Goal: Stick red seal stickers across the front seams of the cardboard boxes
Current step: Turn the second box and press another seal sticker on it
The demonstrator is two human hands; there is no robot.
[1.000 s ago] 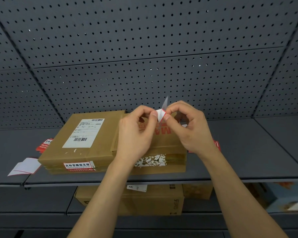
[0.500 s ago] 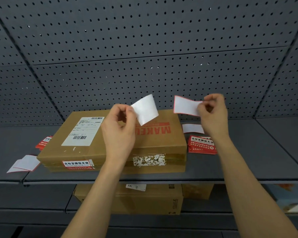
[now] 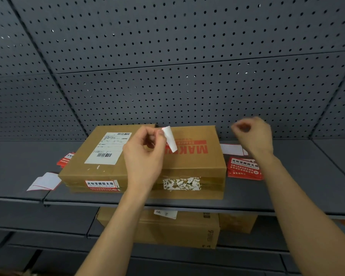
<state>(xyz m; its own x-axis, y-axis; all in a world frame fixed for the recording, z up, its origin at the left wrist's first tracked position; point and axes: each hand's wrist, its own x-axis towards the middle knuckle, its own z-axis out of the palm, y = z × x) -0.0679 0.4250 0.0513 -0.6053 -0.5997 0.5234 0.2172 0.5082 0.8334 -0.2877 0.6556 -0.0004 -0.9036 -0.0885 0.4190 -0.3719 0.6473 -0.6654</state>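
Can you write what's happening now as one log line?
step: sticker not yet stuck | left hand: pinches curled sticker near right box | right hand: curled, empty | left box: red seal on front

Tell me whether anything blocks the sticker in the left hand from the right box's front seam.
Nothing visible stands between the sticker and that seam; torn white sticker remains lie across its middle.
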